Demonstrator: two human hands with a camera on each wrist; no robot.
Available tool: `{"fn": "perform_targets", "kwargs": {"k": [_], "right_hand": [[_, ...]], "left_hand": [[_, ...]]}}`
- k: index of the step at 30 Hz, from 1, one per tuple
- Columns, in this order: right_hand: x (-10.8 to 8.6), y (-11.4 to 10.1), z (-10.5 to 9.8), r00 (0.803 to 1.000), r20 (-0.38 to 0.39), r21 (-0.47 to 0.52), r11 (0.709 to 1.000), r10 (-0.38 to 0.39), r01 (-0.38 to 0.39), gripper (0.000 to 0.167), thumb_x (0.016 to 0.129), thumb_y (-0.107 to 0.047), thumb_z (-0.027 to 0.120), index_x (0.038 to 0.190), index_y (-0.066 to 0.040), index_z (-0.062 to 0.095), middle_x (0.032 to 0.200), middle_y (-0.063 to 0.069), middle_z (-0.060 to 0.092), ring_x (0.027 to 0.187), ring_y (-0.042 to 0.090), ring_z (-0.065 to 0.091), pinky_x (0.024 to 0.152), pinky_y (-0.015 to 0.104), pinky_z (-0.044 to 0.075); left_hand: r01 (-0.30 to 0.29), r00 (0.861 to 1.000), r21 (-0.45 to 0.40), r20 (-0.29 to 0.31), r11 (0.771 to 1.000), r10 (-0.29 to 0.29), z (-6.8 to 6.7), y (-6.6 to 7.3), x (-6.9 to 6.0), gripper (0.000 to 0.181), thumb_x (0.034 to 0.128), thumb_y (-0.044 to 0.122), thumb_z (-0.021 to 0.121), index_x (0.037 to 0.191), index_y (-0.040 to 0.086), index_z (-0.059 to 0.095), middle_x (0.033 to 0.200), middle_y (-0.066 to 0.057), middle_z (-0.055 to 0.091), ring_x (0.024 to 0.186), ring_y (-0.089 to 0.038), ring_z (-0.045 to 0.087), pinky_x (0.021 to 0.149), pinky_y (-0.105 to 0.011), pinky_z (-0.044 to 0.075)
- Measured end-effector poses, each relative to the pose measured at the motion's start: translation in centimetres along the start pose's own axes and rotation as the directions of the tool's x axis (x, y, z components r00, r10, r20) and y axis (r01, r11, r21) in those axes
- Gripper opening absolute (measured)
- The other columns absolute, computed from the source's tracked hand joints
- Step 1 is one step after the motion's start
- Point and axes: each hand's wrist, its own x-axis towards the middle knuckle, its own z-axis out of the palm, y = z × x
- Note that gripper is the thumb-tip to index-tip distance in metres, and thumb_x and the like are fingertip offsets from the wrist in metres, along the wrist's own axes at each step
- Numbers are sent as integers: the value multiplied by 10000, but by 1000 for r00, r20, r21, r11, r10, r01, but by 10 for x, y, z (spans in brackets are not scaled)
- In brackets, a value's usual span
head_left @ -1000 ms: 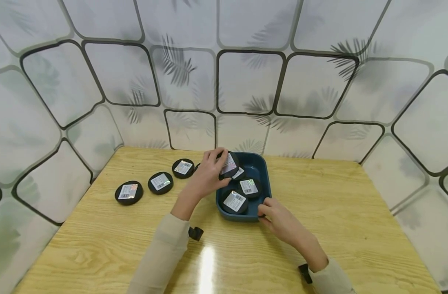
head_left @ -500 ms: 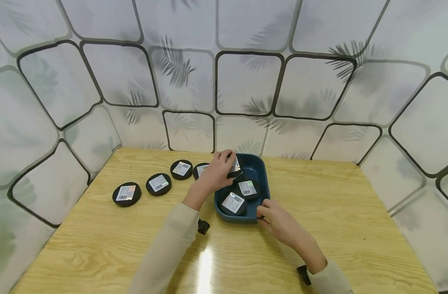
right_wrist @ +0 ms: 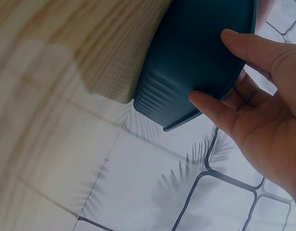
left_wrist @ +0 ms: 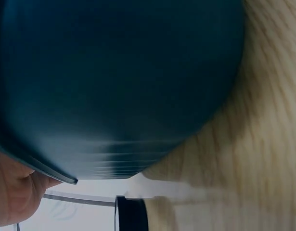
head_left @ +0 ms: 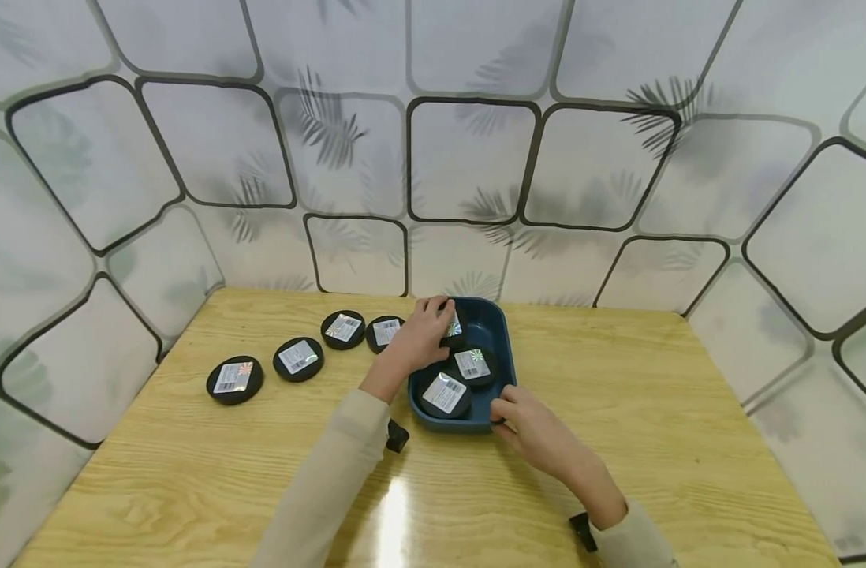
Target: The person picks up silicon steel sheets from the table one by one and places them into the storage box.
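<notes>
In the head view, my left hand (head_left: 420,338) reaches over the left rim of a blue plastic bin (head_left: 500,339). It holds a flat black disc (head_left: 453,325) with a white label, low inside the bin. Two more labelled discs lie there: a second disc (head_left: 474,368) and a nearer third disc (head_left: 445,396). My right hand (head_left: 535,430) pinches the bin's near right corner; in the right wrist view, the thumb and fingers clasp its rim. The left wrist view is mostly filled by the bin's outer wall (left_wrist: 114,96), with part of the left hand (left_wrist: 15,192) at the rim.
Several black discs stand in a loose row left of the bin, from the leftmost disc (head_left: 235,380) to the disc closest to it (head_left: 385,334). All sit on a wooden table (head_left: 192,473). A patterned curtain or wall (head_left: 468,158) rises behind the table's far edge.
My left hand has moved right and lowered its black disc into the bin, uncovering a disc on the table. My right hand keeps its grip on the bin. The view has shifted slightly.
</notes>
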Motion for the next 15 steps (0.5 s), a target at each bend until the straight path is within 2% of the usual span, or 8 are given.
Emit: {"fn": "perform_targets", "kwargs": {"k": [9,15], "right_hand": [[0,-1,-1,1000,1,-8,1000,0,0,265,779,8,806,792,-149,593,819,-54,465,768,101,459,655,263,450],[0,-2,-2,1000,8,-2,1000,9,-9,263,782,11,803,797,-148,594,824,-51,471,770,102,465,653,262,454]], "left_hand": [[22,999,-30,25,999,-22,3,1,1,762,879,285,753,1510,68,387,1520,-227,333,1342,-425,380,1033,-471,448],[26,999,-48,21,999,-25,6,-1,1,666,888,282,736,1468,102,463,1526,-232,337,1337,-415,392,1044,-491,433]]}}
